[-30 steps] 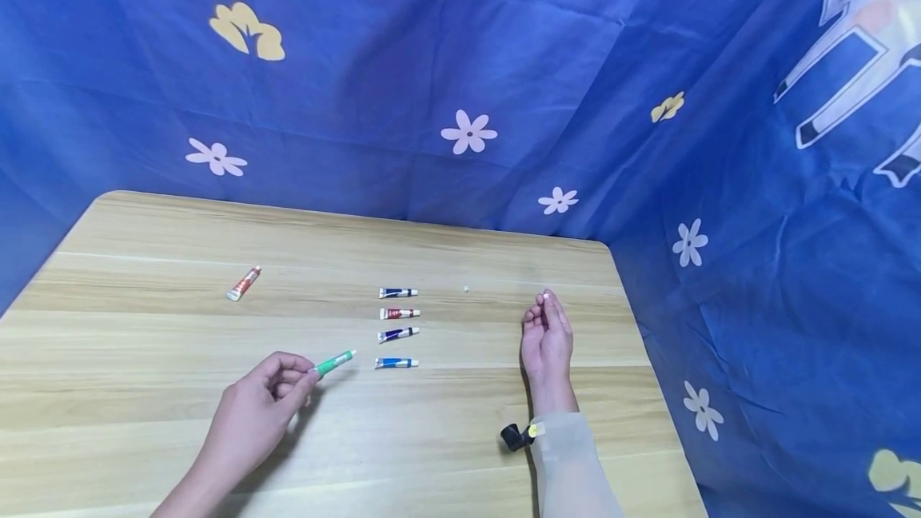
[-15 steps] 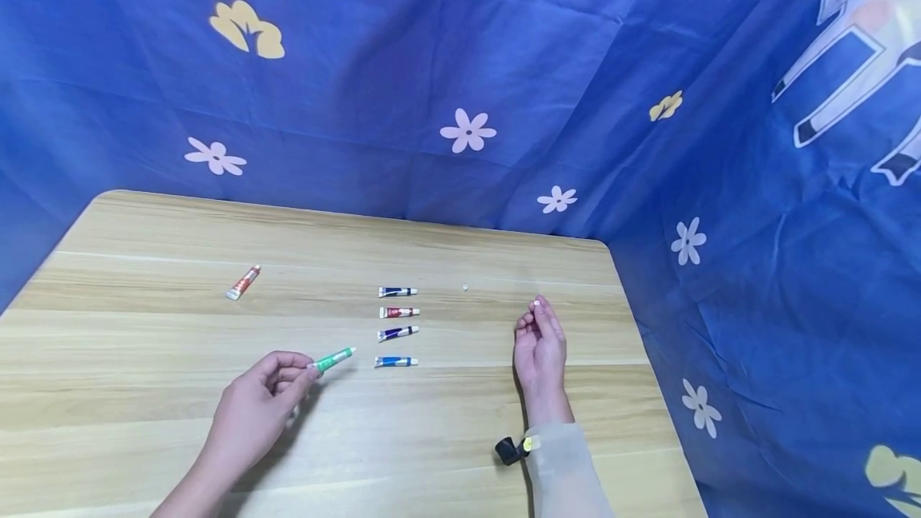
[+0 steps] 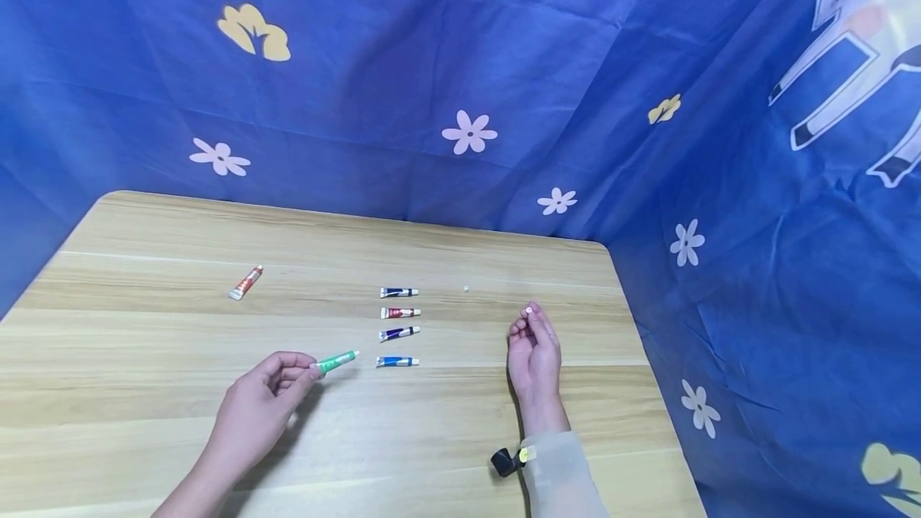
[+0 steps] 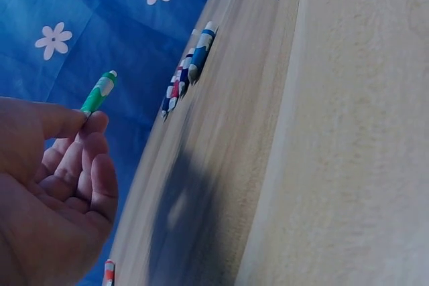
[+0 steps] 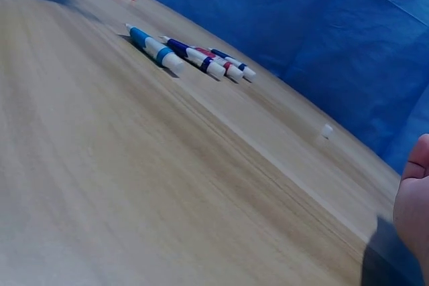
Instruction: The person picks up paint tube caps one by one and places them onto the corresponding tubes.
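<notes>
Fingers (image 3: 291,360) of the left hand (image 3: 252,410) are grasping the green tube (image 3: 338,361) near its tail, with thumb and index pinching and the other fingers curling loosely below. The tube is projecting past these fingertips, clear of the table (image 3: 446,442), with its pale nozzle pointing towards the right hand (image 3: 534,366). This tail grip is presumably leaving the nozzle end unobstructed.

The right fingers are pinching a white cap (image 3: 529,310) at their tips, palm facing up; a fingertip hold is likely suiting so small a part. The green tube is showing only a narrow tip, so this cap is probably matching it.

Between the two sets of fingers, four tubes are lying in a row. The blue tube (image 3: 397,362) is sitting just beyond the green nozzle; the purple tube (image 3: 398,334), red tube (image 3: 399,313) and navy tube (image 3: 398,292) are following at increasing reach. Their white ends are all facing the right fingers, the shared direction suggesting deliberate placement.

A loose cap (image 3: 466,288) is lying left of the right fingertips and slightly farther out. The orange tube (image 3: 246,283) is lying apart, beyond and left of the left fingers; it is seemingly lacking a cap, possibly explaining its separation
</notes>
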Tool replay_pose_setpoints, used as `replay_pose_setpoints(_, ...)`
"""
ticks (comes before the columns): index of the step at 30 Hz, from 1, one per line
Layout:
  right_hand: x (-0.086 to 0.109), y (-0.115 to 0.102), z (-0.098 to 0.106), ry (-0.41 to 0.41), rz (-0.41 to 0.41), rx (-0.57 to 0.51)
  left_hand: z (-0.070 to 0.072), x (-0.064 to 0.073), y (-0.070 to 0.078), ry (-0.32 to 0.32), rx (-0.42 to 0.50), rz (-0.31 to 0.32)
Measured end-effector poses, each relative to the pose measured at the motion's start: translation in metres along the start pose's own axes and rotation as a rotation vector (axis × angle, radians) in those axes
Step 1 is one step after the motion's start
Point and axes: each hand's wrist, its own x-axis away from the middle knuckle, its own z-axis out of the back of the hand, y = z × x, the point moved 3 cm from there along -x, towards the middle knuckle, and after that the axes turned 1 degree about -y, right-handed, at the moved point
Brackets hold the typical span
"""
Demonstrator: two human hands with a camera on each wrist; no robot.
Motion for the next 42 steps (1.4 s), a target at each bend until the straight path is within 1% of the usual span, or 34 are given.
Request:
replay_pose_setpoints(5,0.003,0.003,0.003,-0.024,0.008,0.013,0.0,0.001,0.0,-0.004,-0.012,-0.003)
replay_pose_setpoints(11,0.008,0.006,0.004,-0.058,0.004,0.023,0.001,0.002,0.002,-0.008,-0.006,-0.003)
replay_pose_setpoints(15,0.011,0.009,0.003,-0.103,-0.019,0.031,0.001,0.003,0.002,-0.009,0.002,-0.004)
replay_pose_setpoints(20,0.016,0.013,0.002,-0.178,-0.056,0.04,0.0,0.003,0.001,-0.011,0.009,-0.002)
replay_pose_setpoints(23,0.019,0.015,0.0,-0.207,-0.072,0.046,0.0,0.003,0.001,-0.01,0.011,-0.003)
replay_pose_setpoints(32,0.024,0.021,-0.004,-0.244,-0.092,0.069,-0.001,0.003,0.004,-0.023,0.024,0.003)
replay_pose_setpoints(42,0.033,0.03,-0.012,-0.312,-0.09,0.143,-0.003,0.003,0.007,-0.047,0.042,0.022)
